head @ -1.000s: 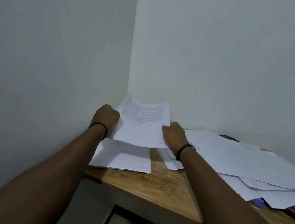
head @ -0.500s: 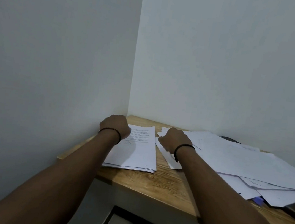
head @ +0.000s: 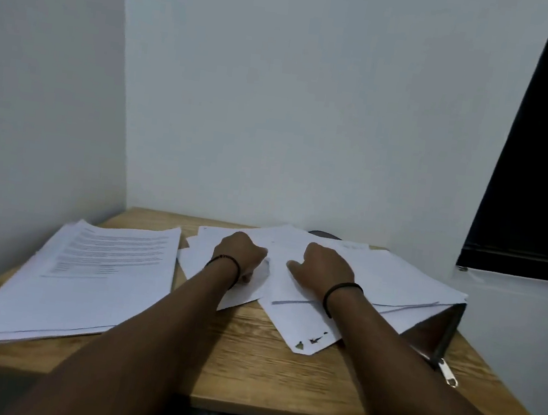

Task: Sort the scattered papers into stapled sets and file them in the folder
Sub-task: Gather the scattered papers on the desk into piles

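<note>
**Head view: both hands in the loose pile, picking the next sheets**

Head camera shows us a wooden table (head: 247, 359) set in a corner, with a squared stack (head: 84, 280) of printed pages lying on its left side. To the right, well apart from that stack, the scattered papers (head: 394, 280) lie fanned and overlapping. A dark zippered folder (head: 436, 334) sits under their right edge, its zip pull hanging near the table's front.

Our left hand (head: 239, 254) rests on the pile's left sheets with fingers curled; it seems to pinch a page edge near the thumb, though we cannot tell for certain. Our right hand (head: 323, 268) lies on the middle sheets, fingers bent and pressing down; whether it grips a page we cannot tell either.

We judge the step to be pulling the next pages for a set. To do it well, we should hold the pile steady with one hand and slide a single sheet free with the other, check its printed side, and keep it square before it joins the stack. No stapler is in view, so stapling likely waits.
</note>
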